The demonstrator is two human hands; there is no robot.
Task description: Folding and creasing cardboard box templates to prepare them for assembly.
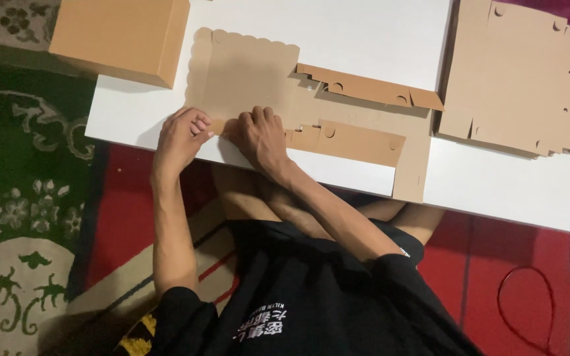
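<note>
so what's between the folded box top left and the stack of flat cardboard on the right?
In the head view, the scalloped flat cardboard blank under both hands, plus bare white table, lies between the folded box and stack.

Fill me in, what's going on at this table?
A person sitting cross-legged at a low white table presses both hands on the near edge of a flat brown cardboard box blank. The left hand and right hand sit side by side, fingers curled down on a flap along that edge. Two long side flaps of the blank stand partly raised to the right. A closed cardboard box sits at the table's far left corner, and a stack of flat blanks lies at the right.
</note>
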